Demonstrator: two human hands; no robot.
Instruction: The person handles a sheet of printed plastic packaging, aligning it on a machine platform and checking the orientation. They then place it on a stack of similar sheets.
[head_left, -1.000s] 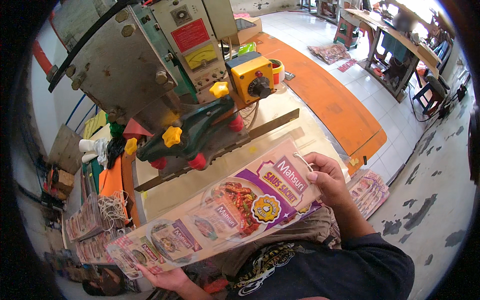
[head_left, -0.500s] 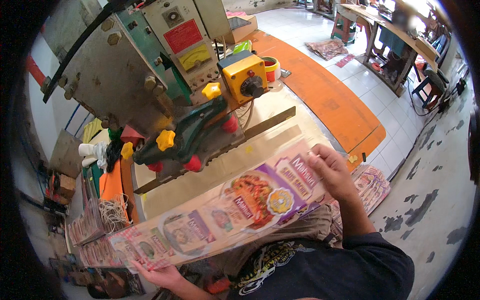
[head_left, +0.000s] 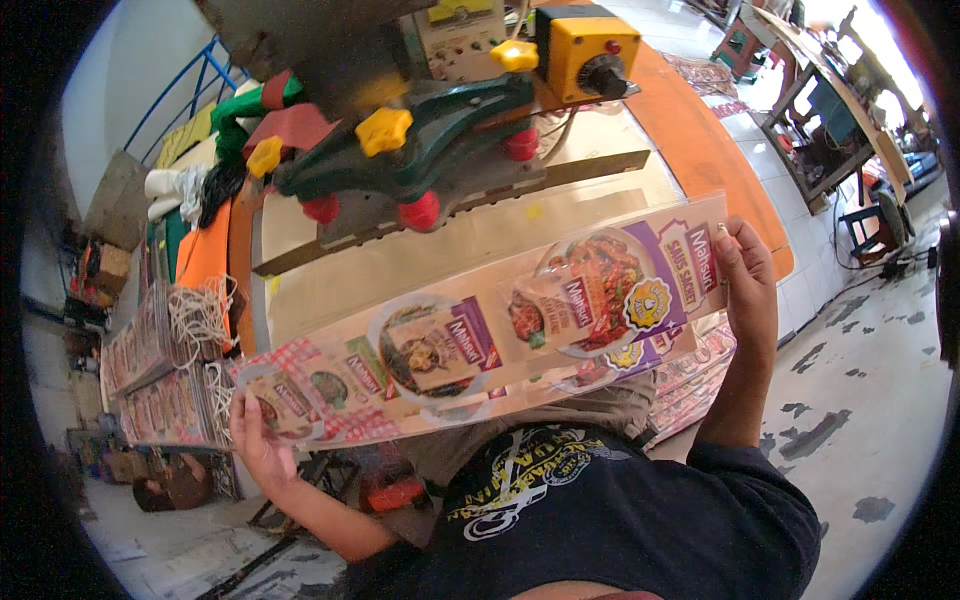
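Observation:
A long printed plastic sheet (head_left: 410, 350) with food pictures stretches between my hands, slanting up to the right. My left hand (head_left: 262, 445) grips its lower left end, thumb on top. At the upper right end, my right hand (head_left: 748, 272) pinches the edge between thumb and fingers. Below it, above my lap, a similar printed sheet (head_left: 655, 355) partly shows. Just beyond the sheet stands a press machine with a dark green clamp arm (head_left: 450, 135), yellow star knobs (head_left: 384, 132) and red feet. A pale work surface (head_left: 400, 275) lies under its long metal bar (head_left: 600, 165).
Stacks of printed sheets (head_left: 175, 405) with white cords (head_left: 200, 312) sit at the left. More printed sheets (head_left: 705, 375) lie at my right. A yellow control box (head_left: 580, 60) stands by the orange tabletop (head_left: 690, 130). Another person (head_left: 180, 488) is partly visible at lower left.
The view has shifted, so the machine appears higher. The sheet, still between both hands, is raised and flatter to view. The left hand now holds its end more firmly with the thumb over it.

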